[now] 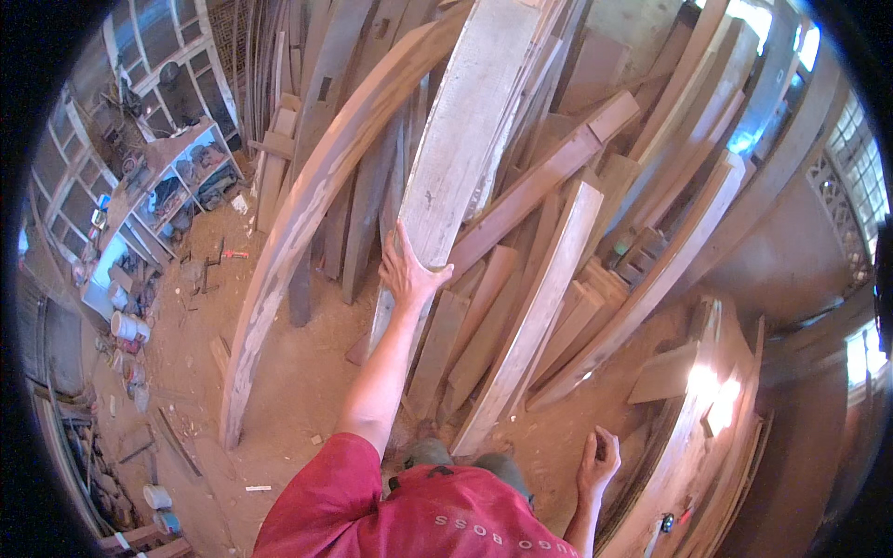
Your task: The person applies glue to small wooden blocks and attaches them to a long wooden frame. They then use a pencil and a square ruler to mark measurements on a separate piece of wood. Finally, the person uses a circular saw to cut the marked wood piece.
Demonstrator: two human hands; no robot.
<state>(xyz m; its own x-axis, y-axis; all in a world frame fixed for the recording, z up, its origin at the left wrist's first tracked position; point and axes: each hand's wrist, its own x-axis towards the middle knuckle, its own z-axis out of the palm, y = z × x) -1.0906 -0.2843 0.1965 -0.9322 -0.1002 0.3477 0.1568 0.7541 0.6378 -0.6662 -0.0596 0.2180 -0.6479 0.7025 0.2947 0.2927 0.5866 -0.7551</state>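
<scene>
Left hand (409, 274) fingers clasp the pale plank's (460, 139) edge; right hand (597, 462) hangs loosely curled, empty.

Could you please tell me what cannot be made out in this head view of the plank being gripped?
- Pale plank: top cut off by the frame edge; foot hidden behind the left hand and forearm.
- Right hand: empty, away from the wood.
- Shelf contents: too small.
</scene>
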